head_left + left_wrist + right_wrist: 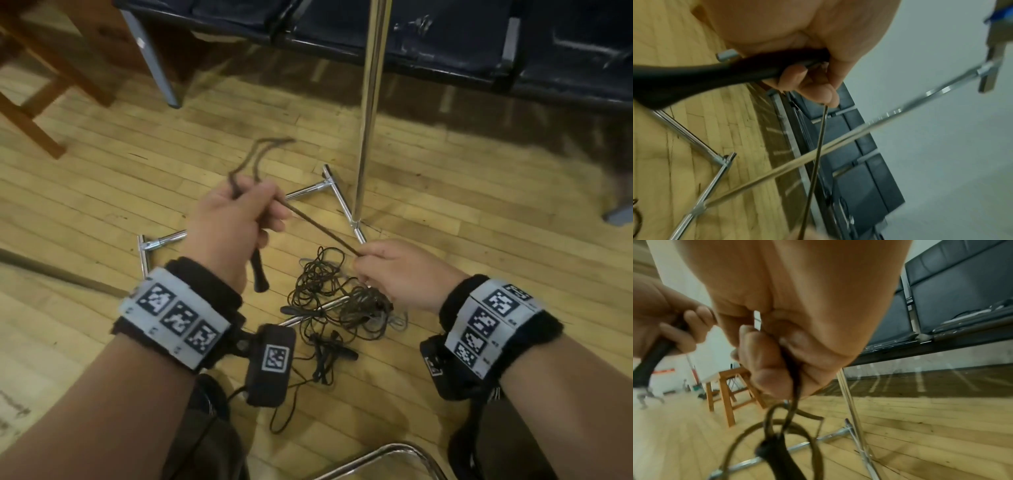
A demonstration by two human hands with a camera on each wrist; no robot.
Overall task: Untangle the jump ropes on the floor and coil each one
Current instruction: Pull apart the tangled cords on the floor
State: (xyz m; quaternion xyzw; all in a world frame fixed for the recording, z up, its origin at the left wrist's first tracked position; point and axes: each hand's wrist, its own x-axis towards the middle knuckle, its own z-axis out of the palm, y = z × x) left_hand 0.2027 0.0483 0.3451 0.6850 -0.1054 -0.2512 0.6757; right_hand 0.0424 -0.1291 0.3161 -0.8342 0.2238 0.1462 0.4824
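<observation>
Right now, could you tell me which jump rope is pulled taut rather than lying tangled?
The brown rope, stretched straight between the left hand and right hand; the other ropes lie tangled on the floor.

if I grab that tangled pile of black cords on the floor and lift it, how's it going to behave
The tangled cords would probably sag limply, since the thin strands lie in loose loops. They likely rise as one snagging clump. The handles at their ends may dangle and swing.
</observation>
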